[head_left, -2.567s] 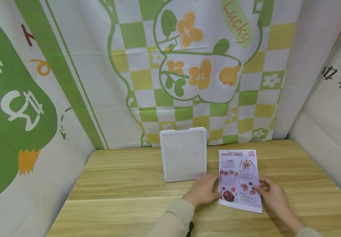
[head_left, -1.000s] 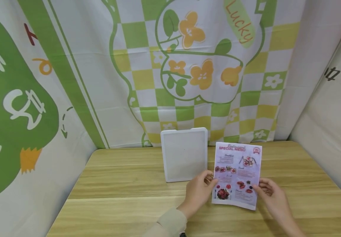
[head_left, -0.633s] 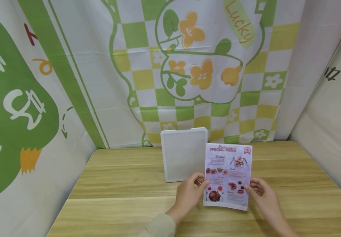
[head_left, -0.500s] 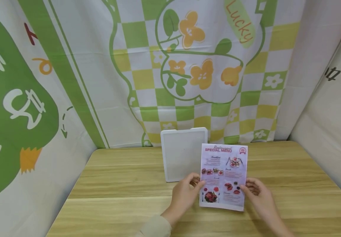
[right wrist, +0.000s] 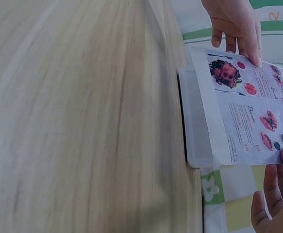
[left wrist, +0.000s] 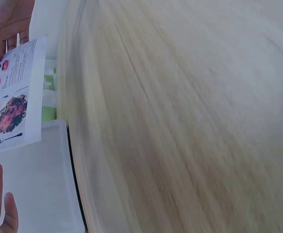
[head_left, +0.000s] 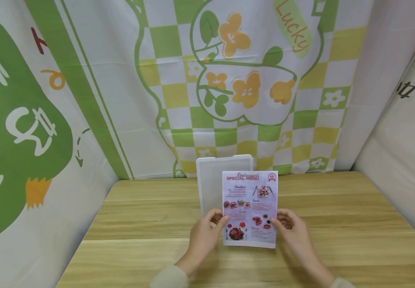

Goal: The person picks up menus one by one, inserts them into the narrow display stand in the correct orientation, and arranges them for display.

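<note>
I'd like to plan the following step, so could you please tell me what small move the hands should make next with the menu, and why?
Probably shift the menu a little further left and square it with the stand. The left hand and right hand pinch its side edges, holding it upright in front of the stand, but it overhangs the stand's right edge while the left strip shows bare.

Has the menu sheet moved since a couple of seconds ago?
Yes. The menu sheet has shifted left: earlier it lay flat right of the white stand; now both hands hold it up, overlapping the stand.
</note>
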Available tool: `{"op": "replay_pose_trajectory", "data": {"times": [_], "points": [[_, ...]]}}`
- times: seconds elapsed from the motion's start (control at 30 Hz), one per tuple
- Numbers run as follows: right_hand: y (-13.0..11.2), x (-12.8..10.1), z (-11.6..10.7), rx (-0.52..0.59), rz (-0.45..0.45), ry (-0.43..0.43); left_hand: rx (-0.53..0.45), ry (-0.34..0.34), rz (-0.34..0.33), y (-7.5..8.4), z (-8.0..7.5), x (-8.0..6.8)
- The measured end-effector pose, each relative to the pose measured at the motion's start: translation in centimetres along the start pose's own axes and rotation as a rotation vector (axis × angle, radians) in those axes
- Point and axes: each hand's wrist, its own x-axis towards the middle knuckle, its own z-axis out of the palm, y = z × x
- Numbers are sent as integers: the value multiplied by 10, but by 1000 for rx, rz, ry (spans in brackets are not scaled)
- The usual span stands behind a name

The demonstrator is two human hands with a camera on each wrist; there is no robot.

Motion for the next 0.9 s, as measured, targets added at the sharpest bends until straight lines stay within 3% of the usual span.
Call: {"op": "replay_pose_trajectory", "data": {"times": [0.17, 0.53, 0.9], "points": [[-5, 2, 10, 29, -4, 2, 5, 24, -21, -3, -12, -1], [-23, 14, 21, 62, 73, -31, 27, 56, -22, 0, -32, 0], [-35, 30, 30, 84, 30, -28, 1, 118, -14, 4, -45, 15]]}}
